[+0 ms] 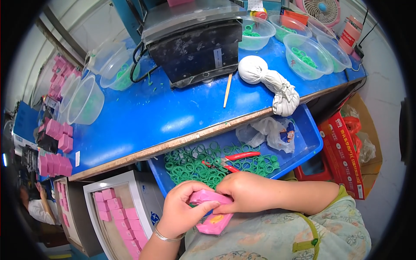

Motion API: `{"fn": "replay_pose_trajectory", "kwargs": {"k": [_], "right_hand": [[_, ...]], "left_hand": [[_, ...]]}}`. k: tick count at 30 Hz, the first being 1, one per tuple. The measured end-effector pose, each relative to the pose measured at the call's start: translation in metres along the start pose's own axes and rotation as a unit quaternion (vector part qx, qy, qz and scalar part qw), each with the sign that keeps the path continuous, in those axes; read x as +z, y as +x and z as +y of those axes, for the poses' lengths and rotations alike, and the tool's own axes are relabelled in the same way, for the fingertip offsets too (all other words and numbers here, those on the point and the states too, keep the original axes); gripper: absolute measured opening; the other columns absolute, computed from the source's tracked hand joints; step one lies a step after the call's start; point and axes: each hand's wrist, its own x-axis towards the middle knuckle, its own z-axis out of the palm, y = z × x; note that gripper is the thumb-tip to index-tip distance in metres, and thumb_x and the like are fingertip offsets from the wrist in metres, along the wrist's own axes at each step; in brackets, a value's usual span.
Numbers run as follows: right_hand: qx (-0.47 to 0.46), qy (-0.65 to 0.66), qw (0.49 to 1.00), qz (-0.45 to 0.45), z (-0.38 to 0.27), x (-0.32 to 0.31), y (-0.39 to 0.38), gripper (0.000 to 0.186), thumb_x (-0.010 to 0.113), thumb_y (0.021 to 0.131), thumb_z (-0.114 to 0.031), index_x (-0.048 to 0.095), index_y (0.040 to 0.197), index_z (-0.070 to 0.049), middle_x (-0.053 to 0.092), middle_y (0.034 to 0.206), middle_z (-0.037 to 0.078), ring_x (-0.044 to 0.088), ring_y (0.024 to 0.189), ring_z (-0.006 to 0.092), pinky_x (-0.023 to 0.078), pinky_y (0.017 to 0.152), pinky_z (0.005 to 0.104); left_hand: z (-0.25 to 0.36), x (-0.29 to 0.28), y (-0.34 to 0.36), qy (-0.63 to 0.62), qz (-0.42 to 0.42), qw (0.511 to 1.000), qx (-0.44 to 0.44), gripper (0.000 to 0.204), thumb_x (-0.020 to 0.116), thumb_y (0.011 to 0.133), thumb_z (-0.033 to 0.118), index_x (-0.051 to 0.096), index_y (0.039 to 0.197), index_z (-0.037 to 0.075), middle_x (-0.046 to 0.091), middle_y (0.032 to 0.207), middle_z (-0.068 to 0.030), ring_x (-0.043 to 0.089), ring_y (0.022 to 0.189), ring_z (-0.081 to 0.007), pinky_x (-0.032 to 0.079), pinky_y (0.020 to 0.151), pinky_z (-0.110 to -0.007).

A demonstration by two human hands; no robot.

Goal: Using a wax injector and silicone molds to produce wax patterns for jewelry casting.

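Note:
Low in the middle, my left hand (184, 210) and my right hand (247, 193) both grip a pink rubber mould (212, 226). Its halves look parted, and a bit of green shows between them beside my left thumb. A yellow patch marks the lower half. My right fingers are bent into the mould's upper side, their tips partly hidden. Just beyond my hands, a blue tray (310, 145) holds a heap of green rings (190, 169). Red-handled pliers (240, 157) lie on these rings, and a crumpled plastic bag (271, 132) sits at the tray's right end.
A blue table (182, 119) carries a dark boxy machine (195, 52), a wooden stick (227, 91), a tied white cloth bundle (271, 82) and clear bowls (307, 56) with green pieces. Pink blocks (123, 223) fill a case at lower left. A red carton (342, 151) stands right.

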Motion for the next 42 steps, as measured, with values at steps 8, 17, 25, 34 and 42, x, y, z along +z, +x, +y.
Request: {"fn": "replay_pose_trajectory", "kwargs": {"k": [8,17,25,34,42], "right_hand": [[0.045,0.174,0.983,0.036,0.007,0.006,0.002,0.03,0.065,0.08,-0.024,0.059,0.099,-0.001,0.063,0.085,0.015,0.062,0.079,0.0237,0.046,0.067,0.0333],[0.009,0.248,0.963,0.106,0.019,0.025,-0.001,0.036,0.059,0.085,-0.014,0.046,0.116,-0.002,0.06,0.099,0.017,0.061,0.089,0.0242,0.048,0.074,0.0316],[0.055,0.206,0.972,0.1,0.007,0.02,-0.002,0.033,0.055,0.087,-0.014,0.045,0.116,0.0,0.059,0.098,0.016,0.06,0.09,0.0223,0.047,0.075,0.033],[0.044,0.335,0.939,0.063,0.012,0.021,0.0,0.023,0.057,0.088,-0.015,0.049,0.102,0.001,0.059,0.086,0.008,0.055,0.079,0.0108,0.044,0.067,0.0266],[0.008,0.449,0.893,0.043,0.018,0.026,0.001,0.018,0.057,0.087,-0.008,0.049,0.1,0.001,0.061,0.093,0.007,0.057,0.087,0.0093,0.046,0.071,0.0242]], "left_hand": [[0.007,0.003,0.01,0.176,0.067,0.961,0.201,0.03,0.075,0.063,0.004,0.06,0.088,0.001,0.06,0.084,-0.0093,0.056,0.079,-0.0202,0.045,0.071,-0.03],[0.01,0.001,0.01,0.237,0.056,0.954,0.177,0.029,0.072,0.063,0.001,0.056,0.088,0.003,0.059,0.087,-0.009,0.055,0.081,-0.022,0.044,0.073,-0.031],[0.004,0.001,0.01,0.288,0.097,0.93,0.206,0.03,0.07,0.064,0.001,0.056,0.09,0.002,0.058,0.09,-0.009,0.055,0.083,-0.0199,0.045,0.077,-0.029],[-0.017,0.0,0.002,-0.276,0.041,0.96,-0.003,0.022,0.066,0.08,0.004,0.056,0.099,-0.002,0.059,0.094,-0.0064,0.056,0.09,-0.0123,0.046,0.082,-0.027],[-0.017,0.003,-0.001,-0.331,0.022,0.943,-0.02,0.023,0.064,0.081,0.004,0.056,0.101,-0.002,0.059,0.097,-0.0067,0.057,0.091,-0.0134,0.046,0.083,-0.028]]}}
